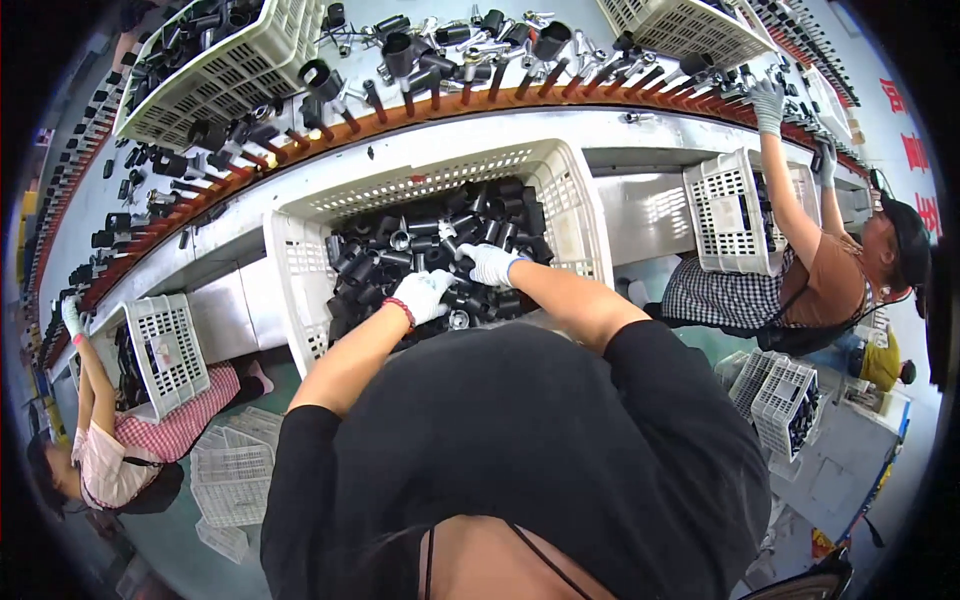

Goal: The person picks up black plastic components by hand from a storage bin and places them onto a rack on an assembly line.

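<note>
Gloves covered both of the person's hands, and both were down inside a white perforated crate (300, 270) heaped with short black tube-shaped parts (430, 250). The crate stood tilted toward the person against the edge of a long curved bench (620, 130), which put its open mouth within easy reach of both arms. The left hand (422, 293) lay on the near part of the heap, fingers curled down among the parts as if gathering some; what exactly they closed on was hidden by the glove and the pile. The right hand (490, 264) sat just beside it, slightly deeper in the crate, fingers bent and pressed onto the black tubes, though I could not tell whether it had one pinched. A red band showed at the left wrist.

Along the bench ran an orange rail (330, 125) with similar black pieces set upright on pegs, probably so each piece stood apart from its neighbours. Further crates (200, 80) of black parts rested on the far side of the bench. A co-worker in a brown top (830, 280) reached up to the rail on the right with a gloved hand, and another in a pink checked apron (180, 425) worked at a smaller crate on the left.
</note>
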`<state>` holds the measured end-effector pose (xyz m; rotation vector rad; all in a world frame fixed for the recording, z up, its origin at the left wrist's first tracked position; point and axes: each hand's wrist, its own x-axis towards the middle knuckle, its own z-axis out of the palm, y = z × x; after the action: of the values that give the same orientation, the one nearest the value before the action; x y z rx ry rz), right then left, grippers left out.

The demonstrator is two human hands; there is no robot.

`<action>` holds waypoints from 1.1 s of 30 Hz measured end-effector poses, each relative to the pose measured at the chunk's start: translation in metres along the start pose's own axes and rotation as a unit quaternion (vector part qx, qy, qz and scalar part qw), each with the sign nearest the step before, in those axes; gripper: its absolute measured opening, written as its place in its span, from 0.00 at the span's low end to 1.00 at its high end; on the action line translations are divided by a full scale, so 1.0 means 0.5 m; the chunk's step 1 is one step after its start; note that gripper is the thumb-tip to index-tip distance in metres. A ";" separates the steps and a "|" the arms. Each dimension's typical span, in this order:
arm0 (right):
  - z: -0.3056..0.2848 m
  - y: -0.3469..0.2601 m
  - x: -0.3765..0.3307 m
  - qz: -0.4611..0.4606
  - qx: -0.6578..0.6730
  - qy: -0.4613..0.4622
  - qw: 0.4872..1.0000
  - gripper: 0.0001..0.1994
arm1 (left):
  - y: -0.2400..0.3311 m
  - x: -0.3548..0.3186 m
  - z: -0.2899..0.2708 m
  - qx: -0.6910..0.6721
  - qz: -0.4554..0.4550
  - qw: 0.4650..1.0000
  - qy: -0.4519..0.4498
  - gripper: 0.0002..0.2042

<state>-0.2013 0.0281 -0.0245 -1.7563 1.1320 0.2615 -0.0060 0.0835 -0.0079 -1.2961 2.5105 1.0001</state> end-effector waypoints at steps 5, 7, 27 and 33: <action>-0.089 -0.010 -0.052 -0.119 0.029 0.060 0.991 0.22 | -0.005 0.042 0.016 0.084 -0.008 0.996 0.012 0.18; -0.124 -0.025 -0.097 -0.118 0.029 0.093 0.988 0.17 | 0.016 0.065 -0.006 0.123 -0.024 0.981 -0.147 0.29; -0.326 -0.049 -0.289 -0.075 0.246 0.583 0.771 0.08 | -0.066 0.376 -0.486 -0.397 -0.016 0.747 0.534 0.20; -0.565 0.015 -0.237 -0.083 0.038 0.753 0.652 0.10 | -0.070 0.325 -0.489 -0.368 0.048 0.755 0.541 0.14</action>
<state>-0.3579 -0.1363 0.1816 -1.7939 1.9411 -1.6696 -0.0388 -0.1912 0.0967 -2.6141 3.0202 1.7484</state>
